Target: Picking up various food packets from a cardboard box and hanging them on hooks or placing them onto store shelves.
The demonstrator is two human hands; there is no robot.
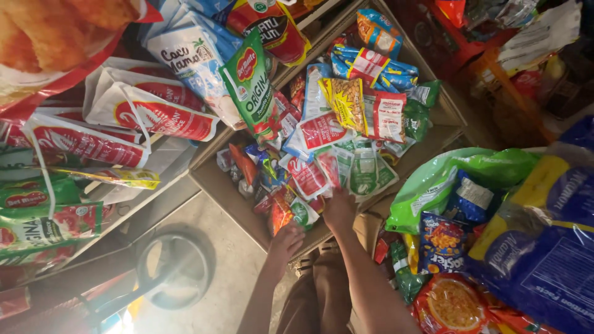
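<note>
Both hands reach into a cardboard box (218,180) packed with small snack and sauce sachets.

The left hand (286,238) rests at the near edge of the box, fingers curled over an orange-red sachet (279,213) and a green-and-white pouch (304,213); whether it grips either cannot be told. The right hand (339,207) lies just beside it, further in, fingertips among the red-and-white sachets (307,176) and green-and-white sachets (366,170); its fingers are hidden under the packets, so their spread cannot be told. Green tomato-sauce pouches (250,83) hang above left. A green plastic bag (433,182) and a blue snack pack (440,241) sit at right.
</note>
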